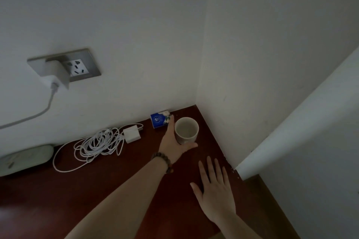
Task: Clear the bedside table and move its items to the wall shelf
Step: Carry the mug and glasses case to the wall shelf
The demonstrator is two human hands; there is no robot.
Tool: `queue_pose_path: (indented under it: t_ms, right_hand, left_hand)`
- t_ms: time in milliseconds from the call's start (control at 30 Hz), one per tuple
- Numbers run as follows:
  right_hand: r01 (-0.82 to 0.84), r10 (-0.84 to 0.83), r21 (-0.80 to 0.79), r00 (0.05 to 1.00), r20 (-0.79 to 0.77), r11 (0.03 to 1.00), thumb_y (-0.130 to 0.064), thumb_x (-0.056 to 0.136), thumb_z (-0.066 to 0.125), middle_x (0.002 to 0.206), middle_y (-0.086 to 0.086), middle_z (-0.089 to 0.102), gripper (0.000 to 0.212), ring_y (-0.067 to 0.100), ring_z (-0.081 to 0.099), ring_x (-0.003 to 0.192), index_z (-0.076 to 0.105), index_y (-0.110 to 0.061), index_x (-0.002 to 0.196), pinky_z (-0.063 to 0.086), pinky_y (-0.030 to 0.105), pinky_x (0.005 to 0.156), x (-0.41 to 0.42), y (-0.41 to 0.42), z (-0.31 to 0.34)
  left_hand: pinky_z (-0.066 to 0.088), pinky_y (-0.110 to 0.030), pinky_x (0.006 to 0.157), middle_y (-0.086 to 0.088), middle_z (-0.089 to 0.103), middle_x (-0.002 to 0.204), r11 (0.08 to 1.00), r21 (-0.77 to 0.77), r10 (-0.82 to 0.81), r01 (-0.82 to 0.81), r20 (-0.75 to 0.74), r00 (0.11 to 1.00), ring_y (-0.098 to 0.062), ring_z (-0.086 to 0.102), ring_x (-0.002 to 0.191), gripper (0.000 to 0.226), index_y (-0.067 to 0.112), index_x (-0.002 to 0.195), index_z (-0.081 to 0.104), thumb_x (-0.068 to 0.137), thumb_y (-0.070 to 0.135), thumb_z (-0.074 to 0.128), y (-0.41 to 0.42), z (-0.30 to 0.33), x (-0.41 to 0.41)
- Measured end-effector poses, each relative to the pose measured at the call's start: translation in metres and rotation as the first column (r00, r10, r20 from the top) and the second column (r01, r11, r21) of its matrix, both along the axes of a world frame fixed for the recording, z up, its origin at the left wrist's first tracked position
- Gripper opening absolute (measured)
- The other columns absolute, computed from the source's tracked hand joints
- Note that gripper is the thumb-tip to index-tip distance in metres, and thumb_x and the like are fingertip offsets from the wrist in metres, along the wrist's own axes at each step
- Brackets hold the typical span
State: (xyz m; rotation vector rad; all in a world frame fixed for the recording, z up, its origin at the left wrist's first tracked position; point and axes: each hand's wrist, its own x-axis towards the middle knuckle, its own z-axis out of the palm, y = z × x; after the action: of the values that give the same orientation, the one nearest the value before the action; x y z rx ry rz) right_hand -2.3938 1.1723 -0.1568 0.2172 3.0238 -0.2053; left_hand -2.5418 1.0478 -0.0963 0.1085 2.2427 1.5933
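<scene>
A dark reddish-brown table is shown from above, set into a corner of white walls. Right of centre in the frame, a pale cup stands upright on the table near the corner; its inside appears empty. The cup is gripped by the left hand, with the thumb curled along its near side and the fingers wrapped around its far left side. A bracelet of dark beads is worn on the left wrist. The right hand is held flat and spread in the lower right of the frame, fingers straight, holding nothing; contact with the table cannot be told. Just behind the cup, against the wall, a small blue tissue pack is seen. To its left lie a white charger and a coiled white cable. A pale rounded object rests at the left edge. In the upper left, a wall socket carries a plugged-in adapter.
</scene>
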Motion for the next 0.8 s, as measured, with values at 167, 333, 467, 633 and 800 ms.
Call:
queue_pose_path:
  t_ms: [167, 333, 467, 633, 800]
  right_hand:
    - [-0.006, 0.006, 0.005, 1.0, -0.001, 1.0, -0.065, 0.091, 0.024, 0.151, 0.007, 0.031, 0.069, 0.028, 0.025, 0.14, 0.029, -0.022, 0.145, 0.008, 0.042, 0.11, 0.0, 0.0, 0.002]
    - [0.004, -0.004, -0.001, 1.0, 0.008, 1.0, -0.065, 0.09, 0.022, 0.148, 0.009, 0.037, 0.069, 0.029, 0.033, 0.137, 0.037, -0.021, 0.142, 0.008, 0.041, 0.111, -0.002, -0.001, 0.004]
    - [0.023, -0.023, -0.027, 1.0, 0.008, 0.999, -0.064, 0.089, 0.016, 0.145, 0.009, 0.041, 0.071, 0.029, 0.039, 0.133, 0.045, -0.021, 0.137, 0.007, 0.041, 0.112, -0.005, -0.002, 0.001]
    - [0.03, -0.03, -0.041, 0.999, -0.012, 0.999, -0.063, 0.089, 0.015, 0.143, 0.011, 0.044, 0.072, 0.029, 0.031, 0.132, 0.048, -0.02, 0.135, 0.009, 0.042, 0.111, -0.004, -0.001, 0.001]
    - [0.044, -0.044, -0.059, 0.999, 0.008, 0.997, -0.063, 0.088, 0.017, 0.143, 0.011, 0.044, 0.071, 0.029, 0.032, 0.132, 0.047, -0.02, 0.136, 0.01, 0.042, 0.111, -0.005, -0.001, 0.0]
  left_hand:
    - [0.039, -0.035, 0.107, 0.008, 0.044, 0.139, 0.978, -0.11, 0.16, -0.178, -0.155, 0.975, -0.011, 0.043, 0.128, 0.106, 0.027, 0.141, 0.033, 0.053, 0.045, 0.089, 0.018, -0.017, -0.003]
    - [0.042, -0.043, 0.105, 0.006, 0.046, 0.133, 0.945, -0.021, 0.316, -0.327, -0.2, 0.927, -0.017, 0.041, 0.126, 0.096, 0.024, 0.132, 0.04, 0.053, 0.045, 0.088, 0.05, -0.015, -0.022]
    - [0.039, -0.044, 0.106, -0.004, 0.042, 0.135, 0.931, 0.002, 0.355, -0.364, -0.226, 0.907, -0.023, 0.037, 0.128, 0.098, 0.017, 0.134, 0.036, 0.056, 0.046, 0.088, 0.07, -0.011, -0.047]
    - [0.03, -0.034, 0.106, -0.009, 0.021, 0.15, 0.959, -0.002, 0.278, -0.284, -0.187, 0.942, -0.02, 0.024, 0.137, 0.12, 0.019, 0.147, 0.016, 0.055, 0.047, 0.088, 0.068, -0.011, -0.057]
    - [0.009, -0.025, 0.11, 0.006, -0.002, 0.16, 0.985, -0.031, 0.161, -0.17, -0.191, 0.968, -0.006, 0.001, 0.143, 0.132, 0.029, 0.15, -0.007, 0.058, 0.044, 0.087, 0.041, -0.028, -0.041]
